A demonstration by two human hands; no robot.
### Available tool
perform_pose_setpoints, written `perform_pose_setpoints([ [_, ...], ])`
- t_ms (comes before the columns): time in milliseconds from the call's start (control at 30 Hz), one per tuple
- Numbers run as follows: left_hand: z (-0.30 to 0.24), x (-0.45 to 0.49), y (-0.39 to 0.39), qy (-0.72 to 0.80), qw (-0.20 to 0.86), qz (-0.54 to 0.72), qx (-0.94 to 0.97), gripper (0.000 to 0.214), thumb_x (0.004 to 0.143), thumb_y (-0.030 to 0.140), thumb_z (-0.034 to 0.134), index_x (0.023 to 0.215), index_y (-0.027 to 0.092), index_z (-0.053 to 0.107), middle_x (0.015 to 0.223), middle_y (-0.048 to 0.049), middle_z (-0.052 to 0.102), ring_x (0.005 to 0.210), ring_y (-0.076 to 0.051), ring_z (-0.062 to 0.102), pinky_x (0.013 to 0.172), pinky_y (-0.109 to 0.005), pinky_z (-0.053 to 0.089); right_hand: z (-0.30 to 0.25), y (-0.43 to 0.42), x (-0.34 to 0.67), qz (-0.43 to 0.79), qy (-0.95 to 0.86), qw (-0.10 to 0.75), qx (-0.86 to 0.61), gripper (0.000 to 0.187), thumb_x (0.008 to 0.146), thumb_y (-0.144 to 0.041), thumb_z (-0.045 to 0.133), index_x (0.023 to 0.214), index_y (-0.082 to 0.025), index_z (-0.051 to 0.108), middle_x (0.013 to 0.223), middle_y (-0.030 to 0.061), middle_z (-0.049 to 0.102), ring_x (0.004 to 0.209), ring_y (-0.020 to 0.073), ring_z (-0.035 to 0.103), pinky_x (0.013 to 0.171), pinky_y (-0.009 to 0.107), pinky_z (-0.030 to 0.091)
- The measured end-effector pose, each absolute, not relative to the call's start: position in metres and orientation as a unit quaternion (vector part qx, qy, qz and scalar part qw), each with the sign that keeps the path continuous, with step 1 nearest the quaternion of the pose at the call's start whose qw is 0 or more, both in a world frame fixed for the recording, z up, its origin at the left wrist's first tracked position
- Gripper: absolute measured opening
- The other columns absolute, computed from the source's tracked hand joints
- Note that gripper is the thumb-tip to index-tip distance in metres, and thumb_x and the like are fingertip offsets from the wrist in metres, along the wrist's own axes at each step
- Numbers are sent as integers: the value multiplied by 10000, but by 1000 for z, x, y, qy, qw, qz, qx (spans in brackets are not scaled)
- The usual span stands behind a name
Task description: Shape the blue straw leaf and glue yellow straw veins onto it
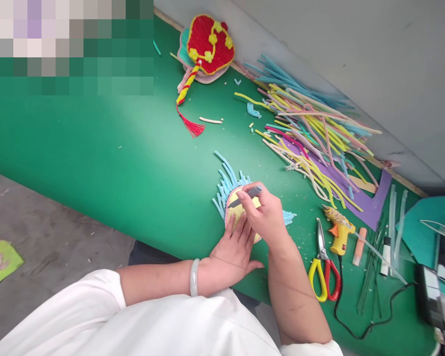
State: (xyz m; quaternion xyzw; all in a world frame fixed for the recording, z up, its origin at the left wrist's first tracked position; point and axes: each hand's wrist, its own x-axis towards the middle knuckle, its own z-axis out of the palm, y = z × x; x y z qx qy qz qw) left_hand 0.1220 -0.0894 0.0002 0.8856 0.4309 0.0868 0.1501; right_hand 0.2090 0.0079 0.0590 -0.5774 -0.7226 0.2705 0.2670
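A round yellow piece with a pink edge (233,210) lies on the green table near its front edge, partly covered by my hands. Light blue pipe cleaners (226,184) fan out from its far and left sides, and more stick out to the right. My left hand (234,249) presses flat on the near part of the piece, fingers stretched out. Above it, my right hand (264,213) grips a dark grey pen (249,195), whose tip points down to the left at the yellow surface.
Red-and-yellow fan craft (211,47) with a tassel lies at the back. A pile of coloured pipe cleaners (315,123) rests by the wall, partly on purple sheet (371,210). At right are scissors (322,267), a corded glue gun (339,230), an orange tube (359,247) and a power strip (428,296).
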Motion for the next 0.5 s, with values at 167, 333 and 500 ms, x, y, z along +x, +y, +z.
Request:
perform_pose_setpoints([
  [167,-1,122,-91,442,124,93,884,904,908,656,401,1471,-46,318,1580,-277,196,1480,-424,98,1182,-618,106,78,-15,234,185,-610,474,-607,236,922,-458,573,912,-225,610,833,16,652,658,150,640,652,301,513],
  [333,4,122,-91,443,126,84,884,895,913,654,394,1471,-42,322,1578,-283,181,1481,-415,84,1189,-618,99,79,-50,267,115,-498,593,-622,227,884,-427,637,962,-215,628,937,31,636,731,171,687,743,361,561],
  [500,12,122,-89,446,126,95,881,881,913,647,408,1452,-47,360,1558,-296,238,1471,-416,161,1183,-615,129,45,-89,291,104,-418,604,-670,280,905,-416,597,1074,-193,619,1001,69,663,850,209,708,824,405,563],
])
